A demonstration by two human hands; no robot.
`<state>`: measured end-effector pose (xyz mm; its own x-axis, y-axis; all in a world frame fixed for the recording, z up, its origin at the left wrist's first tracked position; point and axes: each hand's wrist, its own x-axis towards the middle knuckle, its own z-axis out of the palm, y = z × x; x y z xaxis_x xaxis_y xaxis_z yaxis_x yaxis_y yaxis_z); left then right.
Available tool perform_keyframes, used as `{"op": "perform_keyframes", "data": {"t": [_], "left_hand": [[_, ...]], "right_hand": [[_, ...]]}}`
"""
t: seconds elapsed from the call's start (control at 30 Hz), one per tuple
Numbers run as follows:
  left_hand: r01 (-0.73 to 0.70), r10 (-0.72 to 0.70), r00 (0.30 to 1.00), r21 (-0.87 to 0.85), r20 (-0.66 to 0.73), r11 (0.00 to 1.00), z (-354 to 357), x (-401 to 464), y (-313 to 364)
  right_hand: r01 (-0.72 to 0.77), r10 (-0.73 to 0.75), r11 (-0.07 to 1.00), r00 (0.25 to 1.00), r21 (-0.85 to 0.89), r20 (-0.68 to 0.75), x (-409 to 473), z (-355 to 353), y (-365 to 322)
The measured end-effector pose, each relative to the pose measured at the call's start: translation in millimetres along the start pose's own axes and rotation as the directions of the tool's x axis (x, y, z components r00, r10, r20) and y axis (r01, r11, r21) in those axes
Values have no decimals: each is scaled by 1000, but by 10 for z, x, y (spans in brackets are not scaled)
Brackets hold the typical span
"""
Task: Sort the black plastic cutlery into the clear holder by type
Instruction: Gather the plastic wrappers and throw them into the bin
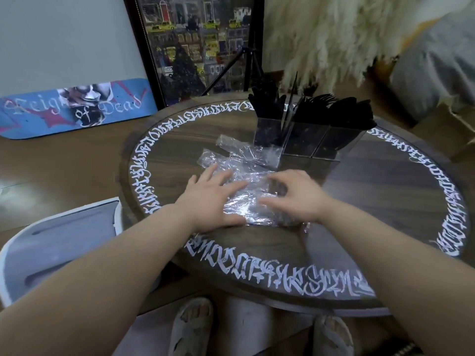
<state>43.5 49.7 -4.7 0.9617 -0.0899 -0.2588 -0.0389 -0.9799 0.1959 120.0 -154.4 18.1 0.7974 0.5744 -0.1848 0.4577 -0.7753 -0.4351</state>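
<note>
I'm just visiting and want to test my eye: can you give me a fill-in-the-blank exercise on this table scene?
1. Both hands, the left hand and the right hand, rest on crinkled clear ____ wrappers.
2. The cutlery standing in the holder is ____ in colour.
3. The table is ____ in shape, with white lettering round its edge.
4. The holder stands ____ the wrappers, farther from the person.

Missing words: plastic; black; round; behind

Both forearms bare, no sleeves, watch or rings showing on left hand point(208, 199) or right hand point(295, 196). Feet in pale grey open-toe slippers point(191, 327) with crossed straps.
</note>
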Motion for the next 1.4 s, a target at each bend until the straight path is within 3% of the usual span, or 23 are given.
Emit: {"op": "perform_keyframes", "data": {"t": [0.1, 0.17, 0.27, 0.37, 0.47, 0.53, 0.63, 0.7, 0.73, 0.83, 0.93, 1.03, 1.1, 1.17, 1.2, 1.27, 1.33, 1.4], "left_hand": [[-12, 12, 1000, -9, -15, 1000, 58, 20, -99], [-14, 13, 1000, -9, -24, 1000, 82, 34, -136], [-22, 22, 1000, 10, -21, 1000, 92, 42, -147], [-28, 29, 1000, 23, -7, 999, 72, 37, -151], [-31, 31, 999, 17, -14, 999, 54, 25, -139], [-31, 32, 999, 13, -39, 999, 54, 18, -127], [-22, 21, 994, -16, -103, 1000, 61, 8, -101], [-8, -1, 992, -69, -125, 998, 56, 2, -69], [-3, -10, 990, -93, -138, 996, 56, -1, -53], [22, -47, 980, -131, -193, 991, 69, -25, -7], [59, -95, 960, -141, -262, 988, 80, -90, 23], [110, -145, 917, -114, -371, 987, 72, -171, 2], [119, -160, 844, -111, -512, 987, 28, -224, 0], [36, -27, 767, 1, -641, 999, -14, -229, 25], [-16, 78, 781, 105, -620, 994, -29, -217, 50], [-110, 211, 897, 266, -388, 958, -31, -175, 80], [-99, 129, 985, 232, -117, 968, 16, -120, 64], [-69, 76, 996, 140, -40, 988, 58, -78, 15]], "right_hand": [[-128, 270, 899, 915, 418, -301, 157, -149, 83], [-244, 453, 797, 847, 552, -279, 376, -145, 83], [-365, 555, 694, 820, 620, -140, 665, 8, 16], [-371, 530, 717, 840, 590, -116, 817, 105, -35], [-212, 394, 817, 884, 536, -252, 786, 14, -110], [-83, 319, 842, 873, 534, -368, 643, -135, -166], [59, 317, 710, 863, 701, -394, 333, -316, -214], [65, 286, 598, 914, 799, -288, 119, -320, -197], [26, 255, 591, 942, 807, -217, 37, -268, -171], [-162, 211, 788, 977, 594, -12, -98, -26, -78], [-223, 226, 923, 974, 313, 25, -85, 160, -7], [-210, 217, 962, 976, 173, -26, -45, 228, 5], [-219, 226, 965, 973, 141, -36, -18, 258, 13], [-222, 227, 971, 973, 84, -47, 1, 277, 20], [-223, 226, 973, 973, 66, -49, 6, 285, 17], [-215, 217, 976, 975, 37, -44, 8, 278, -3], [-217, 218, 975, 976, 53, -22, 5, 240, -22], [-251, 258, 955, 966, 160, -22, -9, 153, -44]]}}
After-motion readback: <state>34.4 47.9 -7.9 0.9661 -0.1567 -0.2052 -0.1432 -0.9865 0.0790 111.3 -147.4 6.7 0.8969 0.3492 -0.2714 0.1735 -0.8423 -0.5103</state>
